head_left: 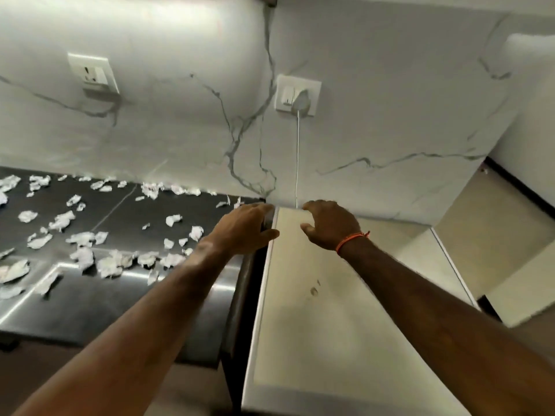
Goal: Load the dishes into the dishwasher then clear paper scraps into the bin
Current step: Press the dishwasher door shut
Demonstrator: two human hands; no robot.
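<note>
Right now you are reaching both hands toward the far end of the white appliance top [345, 295] in the lower centre of the frame, which is probably the dishwasher. Your left hand [244, 228] is resting at its left rear corner, fingers loosely bent and holding nothing. Your right hand [330, 226] is hovering just above the rear edge, curved like a claw and gripping nothing. No dishes are showing anywhere. If you are getting the machine open or shifting it, I would judge it best to be taking a firm hold on both sides and minding the white cable [297, 157] running down the wall to just behind your hands. The paper scraps [87, 238] are lying scattered over the dark counter [126, 211] in the left half of the frame, the nearest ones just left of your left hand, well apart from your right.
</note>
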